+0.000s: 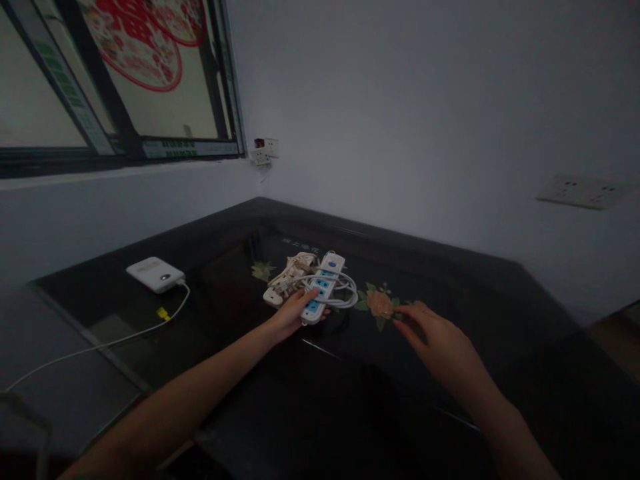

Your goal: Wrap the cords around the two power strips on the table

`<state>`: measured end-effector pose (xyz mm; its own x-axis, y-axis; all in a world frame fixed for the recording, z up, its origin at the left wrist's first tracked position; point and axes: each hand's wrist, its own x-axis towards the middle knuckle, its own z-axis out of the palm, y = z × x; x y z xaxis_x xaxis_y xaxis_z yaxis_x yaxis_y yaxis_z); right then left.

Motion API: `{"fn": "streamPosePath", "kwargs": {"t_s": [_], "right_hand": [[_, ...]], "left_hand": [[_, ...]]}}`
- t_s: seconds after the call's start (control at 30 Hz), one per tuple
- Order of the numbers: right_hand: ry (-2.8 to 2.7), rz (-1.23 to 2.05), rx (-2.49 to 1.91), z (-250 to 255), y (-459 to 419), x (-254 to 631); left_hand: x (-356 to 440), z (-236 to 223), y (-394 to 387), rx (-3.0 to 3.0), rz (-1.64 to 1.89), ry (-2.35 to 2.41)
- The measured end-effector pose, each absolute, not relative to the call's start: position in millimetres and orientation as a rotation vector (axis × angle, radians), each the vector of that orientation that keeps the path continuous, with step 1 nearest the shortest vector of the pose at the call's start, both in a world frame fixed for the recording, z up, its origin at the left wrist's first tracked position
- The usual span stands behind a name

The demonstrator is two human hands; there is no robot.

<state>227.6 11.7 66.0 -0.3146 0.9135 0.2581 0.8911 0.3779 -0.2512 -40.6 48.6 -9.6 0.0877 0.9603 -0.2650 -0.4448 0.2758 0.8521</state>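
Observation:
My left hand (295,312) is closed around the near end of a white power strip (325,287) with blue socket faces, its thumb on top. A loop of the strip's grey-white cord (350,291) is bundled across it and sticks out to the right. Just behind and to the left lies a second, cream-coloured power strip (274,295) with its cord coiled on it. My right hand (431,328) hovers over or rests by the printed flower (380,303) on the tabletop. Its thumb and fingertips are slightly apart, and I see nothing between them.
The glossy black table (210,333) fills the corner below a window (165,80). On its left lies a white box-shaped device (155,274), with a cable (125,339) bearing a yellow tag (163,313). Wall sockets (575,192) are at right, others (265,152) in the corner.

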Motion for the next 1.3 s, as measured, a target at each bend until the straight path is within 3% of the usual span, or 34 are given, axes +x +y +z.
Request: {"fn": "streamPosePath", "kwargs": {"t_s": [0.6, 0.9, 1.3], "right_hand": [[-2.407, 0.186, -1.631, 68.3, 0.9, 204.3], [-2.579, 0.380, -1.519, 36.0, -7.8, 169.3], [-2.305, 0.750, -1.157, -1.6, 8.9, 131.8]], "left_hand": [[-39.4, -21.3, 43.4, 0.838, 1.248, 1.152], [-55.1, -19.6, 25.8, 1.127, 1.201, 1.211], [-86.9, 2.3, -24.5, 1.524, 0.879, 1.264]]}}
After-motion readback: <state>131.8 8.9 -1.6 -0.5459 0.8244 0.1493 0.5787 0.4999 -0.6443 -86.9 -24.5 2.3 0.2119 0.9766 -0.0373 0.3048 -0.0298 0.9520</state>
